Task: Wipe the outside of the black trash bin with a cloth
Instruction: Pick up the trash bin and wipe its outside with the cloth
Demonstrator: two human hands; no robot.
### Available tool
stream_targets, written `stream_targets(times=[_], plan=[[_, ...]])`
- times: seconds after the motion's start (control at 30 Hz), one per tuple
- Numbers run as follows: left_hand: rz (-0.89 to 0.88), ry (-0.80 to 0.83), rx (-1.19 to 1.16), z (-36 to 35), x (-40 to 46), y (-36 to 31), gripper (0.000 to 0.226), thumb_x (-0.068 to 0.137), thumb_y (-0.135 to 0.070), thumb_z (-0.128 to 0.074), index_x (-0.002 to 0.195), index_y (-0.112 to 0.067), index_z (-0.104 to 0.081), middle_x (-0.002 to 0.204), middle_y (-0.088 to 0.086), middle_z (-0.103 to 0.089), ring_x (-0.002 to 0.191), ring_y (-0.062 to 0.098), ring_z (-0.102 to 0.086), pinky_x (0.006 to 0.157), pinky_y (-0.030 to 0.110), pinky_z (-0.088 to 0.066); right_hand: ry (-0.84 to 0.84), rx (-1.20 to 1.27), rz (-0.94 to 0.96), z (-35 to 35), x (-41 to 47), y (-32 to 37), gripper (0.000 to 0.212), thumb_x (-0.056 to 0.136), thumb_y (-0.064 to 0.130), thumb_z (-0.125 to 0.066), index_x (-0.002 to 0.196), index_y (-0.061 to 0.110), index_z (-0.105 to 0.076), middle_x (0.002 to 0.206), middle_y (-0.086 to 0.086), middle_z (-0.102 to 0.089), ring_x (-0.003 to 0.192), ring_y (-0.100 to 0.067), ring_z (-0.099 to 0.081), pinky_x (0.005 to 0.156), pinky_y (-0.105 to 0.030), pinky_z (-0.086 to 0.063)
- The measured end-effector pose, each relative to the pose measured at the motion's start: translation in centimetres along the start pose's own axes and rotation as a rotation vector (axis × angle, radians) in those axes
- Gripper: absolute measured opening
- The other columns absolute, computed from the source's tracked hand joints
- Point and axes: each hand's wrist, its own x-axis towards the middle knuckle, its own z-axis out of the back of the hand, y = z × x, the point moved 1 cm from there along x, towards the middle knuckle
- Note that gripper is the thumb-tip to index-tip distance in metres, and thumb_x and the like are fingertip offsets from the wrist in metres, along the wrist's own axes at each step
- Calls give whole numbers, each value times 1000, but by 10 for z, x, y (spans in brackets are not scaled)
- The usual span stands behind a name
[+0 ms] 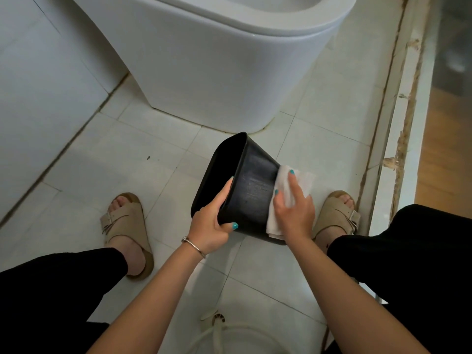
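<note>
Head view, looking down past two knees: occupying the upper middle, a white toilet (217, 60) rising from a pale tiled floor (107, 159), with a worn door threshold (398, 149) running along the right edge. Standing either side of the work, two feet in tan sandals (125, 226). Being held tipped on its side between the knees, clear of the floor as far as can be told, the black trash bin (250, 190), mouth facing left and away, base pointing right. Gripping the bin's rim, the left hand (209, 228), fingers curled inside the opening and thumb clamped on the outer wall. Pressing a folded white cloth (293, 190) flat against the wall near the base, the right hand (293, 210), fingers spread over the fabric. Circling the left wrist, a thin bracelet (194, 245).

Judging the wiping as under way, with the broad middle of the wall showing faint streaks and likely needing a pass. Risking a slip: holding by the rim alone, pushing hard at the far end, possibly twisting the bin out of the left grip. Risking also the cloth's loose lower corner bunching or dragging off the base, leaving the underside untouched.
</note>
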Motion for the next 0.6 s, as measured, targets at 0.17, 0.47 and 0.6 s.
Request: stream_targets(times=[0.17, 0.47, 0.6], plan=[[11, 6, -28, 1, 0, 2, 98, 80, 5, -68, 141, -49, -14, 143, -19, -36, 136, 17, -37, 108, 26, -37, -38, -72, -127, -1, 12, -33, 55, 92, 40, -54, 143, 47, -36, 101, -15, -51, 94, -36, -56, 79, -31, -40], [39, 121, 8, 11, 2, 0, 96, 85, -3, -67, 144, -49, -6, 144, -26, -25, 136, 9, -31, 100, 12, -34, -74, -61, -210, 2, 20, -49, 54, 93, 40, -55, 144, 41, -39, 103, -22, -53, 97, -40, -56, 84, -35, -43], [29, 161, 13, 26, 10, -6, 97, 82, -16, -73, 145, -49, -8, 146, -21, -28, 135, 10, -34, 105, 29, -41, -50, -21, -236, -3, 18, -50, 54, 92, 44, -53, 144, 46, -36, 106, -19, -51, 97, -38, -55, 87, -37, -44]])
